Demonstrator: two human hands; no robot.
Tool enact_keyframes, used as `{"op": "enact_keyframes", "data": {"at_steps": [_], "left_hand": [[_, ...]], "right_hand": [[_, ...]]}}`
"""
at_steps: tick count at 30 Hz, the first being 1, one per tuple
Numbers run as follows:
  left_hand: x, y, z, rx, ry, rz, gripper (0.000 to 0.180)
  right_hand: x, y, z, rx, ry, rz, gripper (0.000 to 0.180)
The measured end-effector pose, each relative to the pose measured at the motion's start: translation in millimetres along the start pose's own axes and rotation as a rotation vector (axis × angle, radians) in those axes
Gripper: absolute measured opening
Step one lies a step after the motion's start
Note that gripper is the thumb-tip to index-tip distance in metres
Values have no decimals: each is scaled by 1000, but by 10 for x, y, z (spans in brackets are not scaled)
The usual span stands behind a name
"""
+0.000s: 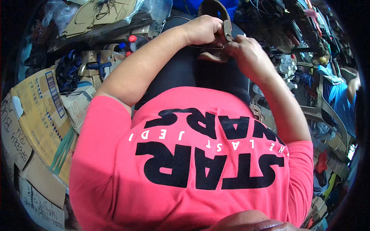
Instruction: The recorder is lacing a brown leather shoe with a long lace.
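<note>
At the top middle, over my dark-trousered lap (189, 71), both hands are at a brown piece of footwear that looks like a sandal (213, 57). My left hand (203, 30) is closed with curled fingers against its upright brown strap (227, 30). Just to the right, my right hand (248, 51) pinches the strap's lower end between thumb and fingers. A curved brown part rises beyond the hands, and a paler sole-like edge shows below them. A thin dark cord loops out left of my left hand. The fingers hide where the strap joins.
Cardboard boxes (42, 111) are stacked on the left. Bottles with red and blue caps (133, 39) stand beside my left forearm. Clear plastic bottles (287, 63) and a plastic chair (327, 104) with blue cloth lie to the right. Blue material (185, 5) sits beyond the lap.
</note>
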State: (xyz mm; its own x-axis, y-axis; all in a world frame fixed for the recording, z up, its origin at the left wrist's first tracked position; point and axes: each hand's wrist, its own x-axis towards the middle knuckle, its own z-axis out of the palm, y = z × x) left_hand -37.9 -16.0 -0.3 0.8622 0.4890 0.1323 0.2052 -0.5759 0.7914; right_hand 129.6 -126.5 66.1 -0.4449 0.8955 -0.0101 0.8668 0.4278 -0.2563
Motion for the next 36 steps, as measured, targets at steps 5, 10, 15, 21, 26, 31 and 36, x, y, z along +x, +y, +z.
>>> {"op": "enact_keyframes", "data": {"at_steps": [5,10,15,21,26,31,36], "left_hand": [[-196,212,45,288,336,16,44],[-864,681,-148,-19,-19,-448,37],[-1331,536,-675,309,28,-534,26],[-887,478,-460,-1100,488,-100,32],[-679,326,-373,-1749,614,-281,40],[-898,-95,-504,-1514,614,-375,47],[-1134,-248,-981,-385,580,-738,33]], "right_hand": [[-41,148,187,237,96,59,16],[-404,403,96,1110,-126,471,18],[-909,715,-222,2118,366,66,29],[-1016,1134,-25,1040,151,564,33],[-906,940,450,79,-177,442,30],[-1251,966,714,-8,110,360,33],[-1401,961,477,1606,511,956,48]]}}
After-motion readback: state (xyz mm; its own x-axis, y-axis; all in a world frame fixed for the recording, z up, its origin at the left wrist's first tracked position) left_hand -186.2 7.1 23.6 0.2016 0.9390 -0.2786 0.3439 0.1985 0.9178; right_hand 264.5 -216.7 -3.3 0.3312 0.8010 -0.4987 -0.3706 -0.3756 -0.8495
